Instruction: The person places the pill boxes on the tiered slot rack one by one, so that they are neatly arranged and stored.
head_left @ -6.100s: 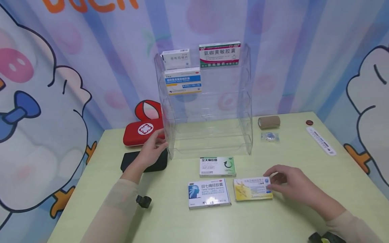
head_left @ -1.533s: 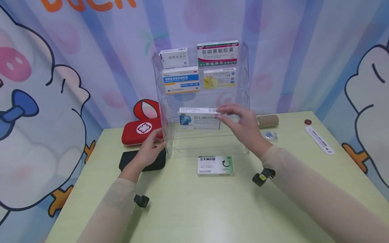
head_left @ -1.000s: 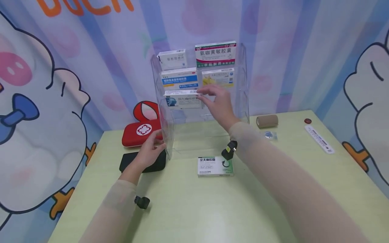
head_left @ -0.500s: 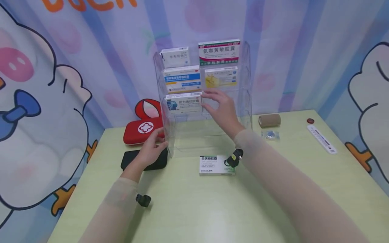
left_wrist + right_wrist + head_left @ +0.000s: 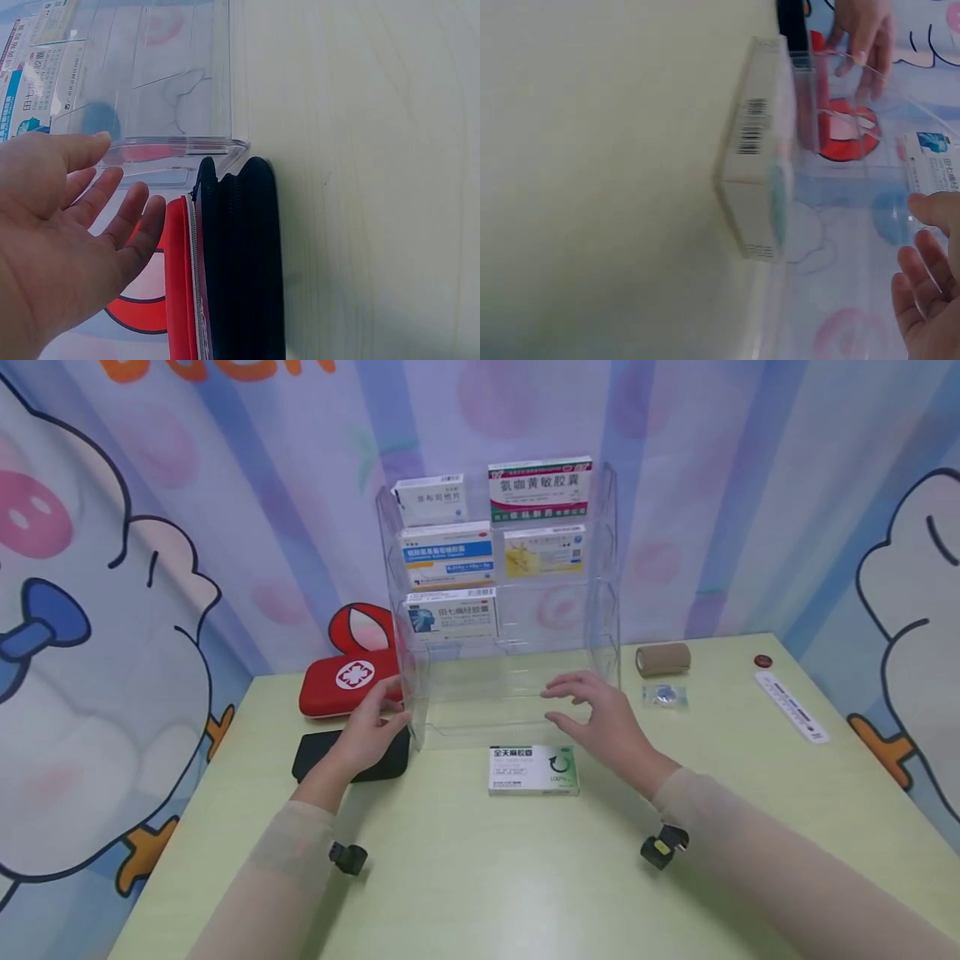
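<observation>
A clear acrylic display rack (image 5: 512, 727) stands on the table, with medicine boxes on its upper tiers. My left hand (image 5: 367, 735) is at the rack's left side panel, fingers loosely spread; whether it touches cannot be made out. The blue-headed white medicine box (image 5: 453, 614) leans in the third tier on the left. My right hand (image 5: 600, 722) holds nothing, thumb and fingers apart, in front of the rack's lower right. Just left of and below it, a white and green medicine box (image 5: 533, 770) lies on the table; in the right wrist view this box (image 5: 757, 157) shows its barcoded edge.
A red first-aid case (image 5: 348, 683) and a black zip case (image 5: 322, 756) lie left of the rack. On the right are a brown bandage roll (image 5: 663, 659), a small clear packet (image 5: 665, 696), a dark red disc (image 5: 762, 661) and a white strip (image 5: 791, 707).
My right hand has set the blue-headed box in the third tier, let go and drawn back down right. Earlier, the yellow box went from table to second tier. My left hand stays put.
</observation>
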